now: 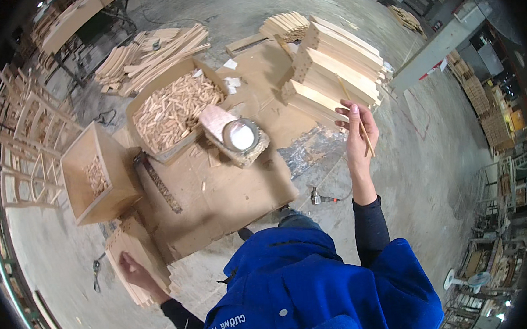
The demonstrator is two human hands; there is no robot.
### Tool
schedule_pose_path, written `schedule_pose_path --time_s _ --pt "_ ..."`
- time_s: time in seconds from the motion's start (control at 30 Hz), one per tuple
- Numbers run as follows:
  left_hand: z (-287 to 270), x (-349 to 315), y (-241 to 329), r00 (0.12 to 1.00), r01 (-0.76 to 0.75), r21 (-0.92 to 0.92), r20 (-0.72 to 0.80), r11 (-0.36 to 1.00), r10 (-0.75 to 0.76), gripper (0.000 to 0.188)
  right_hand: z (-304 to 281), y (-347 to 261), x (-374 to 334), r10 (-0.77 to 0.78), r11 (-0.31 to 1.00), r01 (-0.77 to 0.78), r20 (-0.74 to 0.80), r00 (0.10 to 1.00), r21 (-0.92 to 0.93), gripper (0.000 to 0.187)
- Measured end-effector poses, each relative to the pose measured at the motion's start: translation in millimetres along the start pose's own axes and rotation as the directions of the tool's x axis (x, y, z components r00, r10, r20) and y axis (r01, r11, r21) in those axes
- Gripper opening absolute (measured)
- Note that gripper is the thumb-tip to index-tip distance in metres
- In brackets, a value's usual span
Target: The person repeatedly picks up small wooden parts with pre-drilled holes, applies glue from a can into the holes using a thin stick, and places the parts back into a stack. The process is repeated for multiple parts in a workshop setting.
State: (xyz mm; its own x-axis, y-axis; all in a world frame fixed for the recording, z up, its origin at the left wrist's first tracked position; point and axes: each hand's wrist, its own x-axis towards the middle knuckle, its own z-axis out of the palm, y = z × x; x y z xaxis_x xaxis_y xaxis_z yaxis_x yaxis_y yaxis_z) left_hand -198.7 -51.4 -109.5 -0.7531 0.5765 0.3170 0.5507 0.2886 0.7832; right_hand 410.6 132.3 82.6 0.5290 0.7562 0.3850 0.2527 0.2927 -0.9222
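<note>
My right hand (357, 130) is raised on the right, holding a thin wooden stick (366, 140) between its fingers. The stick slants up past the fingertips in front of stacked pale wooden boards (336, 68) with holes in their ends. Low on the left, my left hand (135, 272) is over another stack of pale wooden pieces (135, 240), its fingers stretched out and nothing seen in them. Whether it touches the wood I cannot tell. Between the hands, a round container with white contents (241, 135) rests on a block-like support (254, 156).
A large carton (205, 68) full of short wooden dowels stands ahead, beside a wooden box (88, 198) with fewer dowels. A hammer-like tool (160, 185) lies on the cardboard sheet (230, 212). An air tool (321, 197) with a hose lies on the floor. Chair frames (35, 131) stand far left.
</note>
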Motion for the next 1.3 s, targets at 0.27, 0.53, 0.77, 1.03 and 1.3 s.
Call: schedule_pose_path --time_s 0.27,0.53,0.77,1.03,1.3 --pt "126.9 -185.5 177.7 0.75 -0.119 -0.33 0.588 0.936 0.303 0.013 -111.0 90.0 76.6 -0.127 0.951 0.064 -0.194 0.973 -0.301 0.036" --pt "258.9 -221.7 387.4 0.31 -0.054 -0.588 0.758 0.807 0.573 0.021 -143.3 164.2 93.7 0.024 0.882 -0.11 -0.191 0.981 -0.459 0.069" --pt "435.6 -194.1 464.5 0.368 0.199 -0.429 0.866 0.881 0.338 0.061 -156.6 194.9 119.8 0.171 0.943 -0.198 -0.12 0.978 -0.267 0.062" --pt "530.9 -168.7 531.5 0.223 0.4 -0.203 0.967 0.894 0.12 0.089 -145.7 197.9 123.1 0.243 0.96 -0.254 -0.103 0.965 -0.114 0.064" --pt "531.5 -179.6 542.6 0.208 0.505 -0.182 0.974 0.844 0.085 0.074 -129.0 199.5 113.0 0.26 0.964 -0.245 -0.174 0.95 0.104 0.06"
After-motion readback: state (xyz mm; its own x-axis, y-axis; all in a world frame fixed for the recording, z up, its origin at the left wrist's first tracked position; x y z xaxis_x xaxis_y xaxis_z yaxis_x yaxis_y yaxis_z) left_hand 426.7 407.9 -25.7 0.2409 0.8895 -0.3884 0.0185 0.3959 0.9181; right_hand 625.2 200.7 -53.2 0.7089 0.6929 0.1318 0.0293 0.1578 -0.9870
